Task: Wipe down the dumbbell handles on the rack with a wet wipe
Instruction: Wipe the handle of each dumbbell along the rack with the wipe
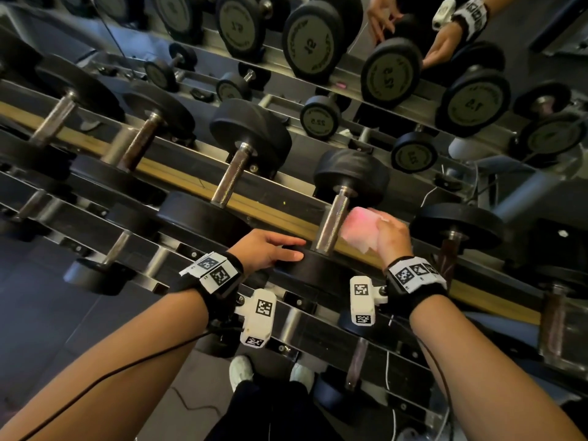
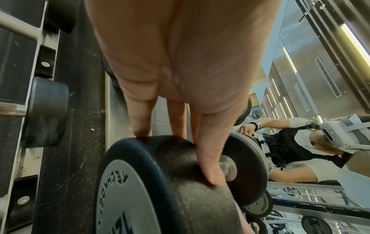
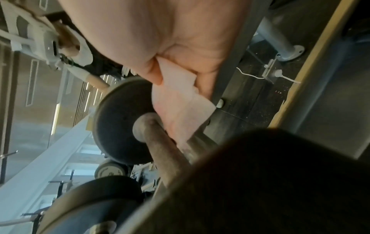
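A long grey steel dumbbell rack [image 1: 203,183] runs across the scene from far left to near right, its tiers loaded with black rubber-headed dumbbells, and a mirror behind it repeats the rows. On the upper tier, right of centre, lies the black dumbbell with a knurled silver metal handle [image 1: 332,222] (its far head sits toward the mirror, its near head toward the person). The near black rubber head [image 2: 180,182] carries a grey round end plate with raised lettering. The left hand [image 1: 265,249] rests on top of that near head with its fingers [image 2: 208,158] straight and slightly spread, pressing flat on the rubber and curling round nothing. The right hand [image 1: 389,238] is just right of the handle, its fingers and thumb bunched on a crumpled pale pink-white wet wipe [image 1: 359,227]. The wipe sticks out toward the left from that hand and lies against the right side of the handle, about midway along it; the right wrist view shows the same wipe [image 3: 180,102] touching the bar near the far head. Both wrists wear black straps with white coded markers.
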`<state>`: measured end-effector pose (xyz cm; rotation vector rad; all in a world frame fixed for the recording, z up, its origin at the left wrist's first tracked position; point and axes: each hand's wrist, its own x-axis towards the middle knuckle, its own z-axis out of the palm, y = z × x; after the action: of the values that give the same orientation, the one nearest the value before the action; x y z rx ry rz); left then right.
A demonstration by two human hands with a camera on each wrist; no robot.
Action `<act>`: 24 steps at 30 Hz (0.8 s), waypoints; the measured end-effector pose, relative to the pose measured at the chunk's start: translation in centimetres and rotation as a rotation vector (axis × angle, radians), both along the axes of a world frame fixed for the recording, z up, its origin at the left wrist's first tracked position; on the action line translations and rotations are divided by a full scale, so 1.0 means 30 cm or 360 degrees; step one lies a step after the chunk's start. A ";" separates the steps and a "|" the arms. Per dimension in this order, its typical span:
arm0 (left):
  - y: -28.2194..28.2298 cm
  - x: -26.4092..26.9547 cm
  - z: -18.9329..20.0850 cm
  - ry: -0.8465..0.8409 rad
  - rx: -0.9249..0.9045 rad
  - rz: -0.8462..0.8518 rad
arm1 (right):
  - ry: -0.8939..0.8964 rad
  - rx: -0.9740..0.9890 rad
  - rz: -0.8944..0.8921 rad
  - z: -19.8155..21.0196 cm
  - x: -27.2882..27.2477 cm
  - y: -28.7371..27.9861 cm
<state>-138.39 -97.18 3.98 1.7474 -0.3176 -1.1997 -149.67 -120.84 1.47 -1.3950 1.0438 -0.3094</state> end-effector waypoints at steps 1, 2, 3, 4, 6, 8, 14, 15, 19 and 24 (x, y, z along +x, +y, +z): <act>0.002 -0.002 0.000 -0.0005 -0.0002 0.0002 | 0.0110 -0.0110 0.0017 0.008 -0.016 -0.017; 0.003 -0.003 0.000 -0.0006 -0.0003 0.0003 | 0.0191 -0.0195 0.0041 0.012 -0.032 -0.032; 0.003 -0.003 -0.001 -0.0006 -0.0006 0.0003 | 0.0231 -0.0247 0.0081 0.016 -0.046 -0.043; 0.002 -0.003 -0.001 -0.0002 -0.0009 0.0002 | 0.0238 -0.0266 0.0141 0.022 -0.053 -0.047; 0.001 0.000 -0.001 0.0024 -0.0019 0.0003 | 0.0156 -0.0212 0.0302 0.031 -0.045 -0.028; 0.001 0.004 0.000 0.0056 -0.0029 0.0002 | 0.0075 -0.0111 0.0435 0.027 -0.014 0.010; 0.002 0.002 0.000 0.0042 -0.0005 -0.0001 | -0.0177 0.0543 0.0313 -0.042 0.034 0.068; 0.002 0.000 0.001 0.0041 -0.0006 0.0004 | -0.0161 0.0557 0.0334 -0.054 0.021 0.068; 0.003 -0.004 0.002 0.0030 0.0005 0.0003 | -0.0244 0.0592 0.0373 -0.072 -0.051 0.111; 0.002 -0.002 0.002 0.0047 0.0030 -0.0004 | -0.0093 0.0454 0.0516 -0.027 -0.108 0.100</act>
<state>-138.44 -97.10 4.04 1.7442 -0.2917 -1.2328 -152.90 -117.84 0.66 -1.2622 0.7641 0.0369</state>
